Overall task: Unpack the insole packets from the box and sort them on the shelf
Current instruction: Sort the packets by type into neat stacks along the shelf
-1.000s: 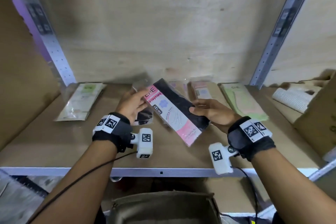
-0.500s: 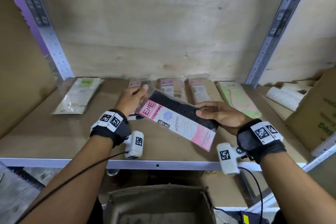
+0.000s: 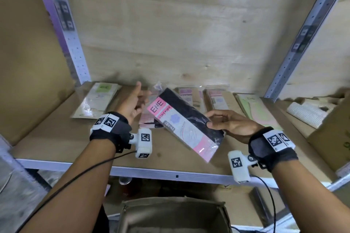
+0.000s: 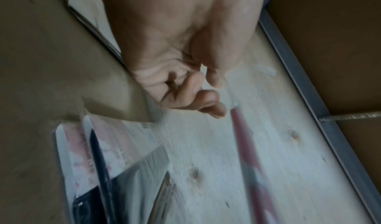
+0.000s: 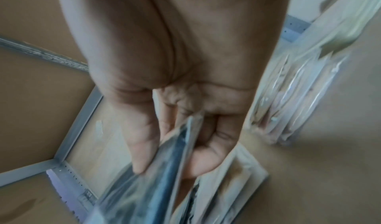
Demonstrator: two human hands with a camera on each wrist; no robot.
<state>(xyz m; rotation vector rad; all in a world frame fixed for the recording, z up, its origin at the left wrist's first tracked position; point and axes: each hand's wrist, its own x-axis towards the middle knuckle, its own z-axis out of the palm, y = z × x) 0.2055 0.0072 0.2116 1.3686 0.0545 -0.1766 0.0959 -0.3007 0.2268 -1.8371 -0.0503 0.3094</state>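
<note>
A pink-and-black ENE insole packet (image 3: 187, 125) hangs tilted above the shelf board (image 3: 62, 138). My right hand (image 3: 210, 121) pinches its right edge, thumb on top; the right wrist view shows the packet (image 5: 156, 178) between thumb and fingers (image 5: 142, 154). My left hand (image 3: 140, 98) hovers just left of the packet's top end, fingers loosely curled and holding nothing (image 4: 212, 97). Below it a stack of like pink-and-black packets (image 3: 149, 119) lies on the shelf, also visible in the left wrist view (image 4: 92, 154).
Along the shelf's back lie a green-labelled packet pile (image 3: 96, 100), two pink-beige piles (image 3: 186, 94) (image 3: 217, 98) and a green pile (image 3: 255, 111). A cardboard box (image 3: 331, 138) with white rolls (image 3: 306, 113) stands right. An open carton (image 3: 174, 215) sits below the shelf.
My left hand has let go of the packet's top end and drawn back to the left. The right hand now holds the packet alone, over the pink-and-black stack.
</note>
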